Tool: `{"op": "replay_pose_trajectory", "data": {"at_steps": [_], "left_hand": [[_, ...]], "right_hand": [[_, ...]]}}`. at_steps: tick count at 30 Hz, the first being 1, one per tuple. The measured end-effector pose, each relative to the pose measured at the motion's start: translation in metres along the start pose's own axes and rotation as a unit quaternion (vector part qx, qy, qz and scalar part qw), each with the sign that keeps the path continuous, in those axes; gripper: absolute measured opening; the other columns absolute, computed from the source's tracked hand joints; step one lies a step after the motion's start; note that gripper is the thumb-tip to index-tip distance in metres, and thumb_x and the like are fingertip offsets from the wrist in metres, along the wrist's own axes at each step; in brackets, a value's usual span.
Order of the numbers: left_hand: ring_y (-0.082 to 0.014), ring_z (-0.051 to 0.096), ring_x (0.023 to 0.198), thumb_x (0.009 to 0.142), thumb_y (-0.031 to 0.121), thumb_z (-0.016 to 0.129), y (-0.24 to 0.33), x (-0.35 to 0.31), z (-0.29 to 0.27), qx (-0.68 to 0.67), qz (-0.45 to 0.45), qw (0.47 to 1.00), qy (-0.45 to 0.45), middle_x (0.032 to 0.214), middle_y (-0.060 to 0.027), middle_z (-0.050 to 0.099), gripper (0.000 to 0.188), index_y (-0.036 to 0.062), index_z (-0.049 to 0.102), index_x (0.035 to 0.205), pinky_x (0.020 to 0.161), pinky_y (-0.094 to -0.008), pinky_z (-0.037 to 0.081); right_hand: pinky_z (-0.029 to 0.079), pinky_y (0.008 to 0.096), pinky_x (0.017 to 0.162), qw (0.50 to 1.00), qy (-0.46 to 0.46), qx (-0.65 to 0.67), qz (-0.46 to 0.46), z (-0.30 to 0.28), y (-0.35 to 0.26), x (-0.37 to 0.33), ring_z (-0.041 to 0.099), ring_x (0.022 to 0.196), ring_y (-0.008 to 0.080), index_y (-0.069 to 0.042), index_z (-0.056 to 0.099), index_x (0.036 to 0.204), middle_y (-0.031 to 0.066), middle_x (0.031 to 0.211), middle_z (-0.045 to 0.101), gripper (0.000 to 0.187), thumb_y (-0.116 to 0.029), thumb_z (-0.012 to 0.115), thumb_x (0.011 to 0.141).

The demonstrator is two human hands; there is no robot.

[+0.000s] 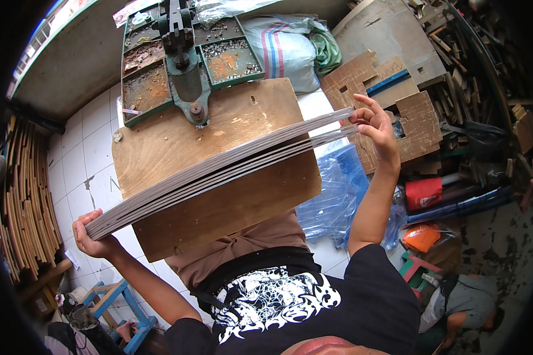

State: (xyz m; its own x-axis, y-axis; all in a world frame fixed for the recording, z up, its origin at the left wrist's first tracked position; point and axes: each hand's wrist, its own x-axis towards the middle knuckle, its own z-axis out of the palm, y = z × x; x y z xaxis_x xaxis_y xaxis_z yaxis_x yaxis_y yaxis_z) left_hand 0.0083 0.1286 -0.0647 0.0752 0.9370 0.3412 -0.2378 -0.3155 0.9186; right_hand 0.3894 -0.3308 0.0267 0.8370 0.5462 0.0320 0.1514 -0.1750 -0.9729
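In the head view, a set of long grey strips [219, 161] slants across the middle, above a worn wooden board [231, 220], lower at the left end and higher at the right. The left hand [93, 240] is closed around the left ends, covering their tips; how its thumb sits underneath is hard to see. The right hand [378, 131] pinches the right ends between thumb and fingertips, its upper fingers spread away; the exact contact is partly masked by the fingers themselves. A dark gap splits the strips into two groups, narrowing to the left; their number cannot be counted surely, nor whether any touch the board.

Beyond, a green metal press [188, 86] stands at the board's far edge, its top cut off by the frame. Green-rimmed trays [238, 81] flank it, holding small bits too tiny to identify. A striped sack [281, 50] hides its contents. Blue plastic sheeting [340, 183] runs partly behind the right forearm. At lower right, another person [471, 299] bends over, hands unclear near the dark rim.
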Motion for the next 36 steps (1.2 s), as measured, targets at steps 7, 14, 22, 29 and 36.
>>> {"op": "replay_pose_trajectory", "data": {"at_steps": [7, 14, 22, 29, 36], "left_hand": [[-0.0256, 0.062, 0.066, 0.090, 0.019, 0.042, -0.003, -0.001, 0.003, -0.005, -0.003, 1.000, -0.009, 0.070, -0.0178, 0.061, 0.028, -0.0003, 0.055, 0.075, 0.069, -0.0353, 0.052], [-0.0258, 0.062, 0.066, 0.090, 0.018, 0.042, -0.003, 0.002, -0.002, -0.014, -0.005, 1.000, -0.011, 0.070, -0.0178, 0.061, 0.027, -0.0004, 0.055, 0.076, 0.069, -0.0351, 0.052], [-0.0235, 0.059, 0.065, 0.087, 0.019, 0.041, 0.001, 0.001, 0.004, 0.018, 0.000, 1.000, -0.004, 0.068, -0.0172, 0.061, 0.029, 0.0009, 0.054, 0.070, 0.068, -0.0340, 0.050], [-0.0253, 0.061, 0.061, 0.086, 0.018, 0.042, 0.005, 0.000, 0.006, 0.019, 0.002, 1.000, 0.014, 0.066, -0.0160, 0.059, 0.026, 0.0008, 0.053, 0.069, 0.065, -0.0360, 0.051], [-0.0248, 0.060, 0.058, 0.084, 0.018, 0.042, 0.014, 0.000, 0.016, 0.039, 0.001, 0.999, 0.002, 0.062, -0.0170, 0.059, 0.030, -0.0015, 0.054, 0.066, 0.064, -0.0351, 0.053]], "right_hand": [[0.044, 0.0262, 0.091, 0.999, -0.020, -0.007, -0.038, -0.002, 0.003, -0.005, 0.057, 0.098, 0.0148, -0.001, 0.045, 0.138, 0.0081, 0.098, 0.059, 0.067, -0.001, 0.053, 0.071], [0.044, 0.0239, 0.086, 1.000, -0.010, -0.021, -0.010, 0.002, 0.002, 0.003, 0.055, 0.092, 0.0117, 0.001, 0.048, 0.135, 0.0051, 0.094, 0.057, 0.062, 0.001, 0.052, 0.073], [0.043, 0.0221, 0.084, 0.998, 0.040, -0.052, -0.025, 0.005, 0.017, 0.005, 0.054, 0.092, 0.0103, 0.003, 0.053, 0.130, 0.0053, 0.097, 0.057, 0.051, 0.004, 0.051, 0.079], [0.041, 0.0365, 0.102, 0.990, 0.039, 0.105, -0.089, 0.033, 0.034, 0.008, 0.058, 0.110, 0.0248, 0.006, 0.053, 0.127, 0.0166, 0.112, 0.063, 0.050, -0.022, 0.042, 0.087], [0.050, 0.0361, 0.083, 0.951, 0.234, 0.137, -0.146, 0.062, 0.056, 0.026, 0.066, 0.082, 0.0264, 0.002, 0.062, 0.092, 0.0148, 0.081, 0.065, 0.039, -0.031, 0.041, 0.100]]}}
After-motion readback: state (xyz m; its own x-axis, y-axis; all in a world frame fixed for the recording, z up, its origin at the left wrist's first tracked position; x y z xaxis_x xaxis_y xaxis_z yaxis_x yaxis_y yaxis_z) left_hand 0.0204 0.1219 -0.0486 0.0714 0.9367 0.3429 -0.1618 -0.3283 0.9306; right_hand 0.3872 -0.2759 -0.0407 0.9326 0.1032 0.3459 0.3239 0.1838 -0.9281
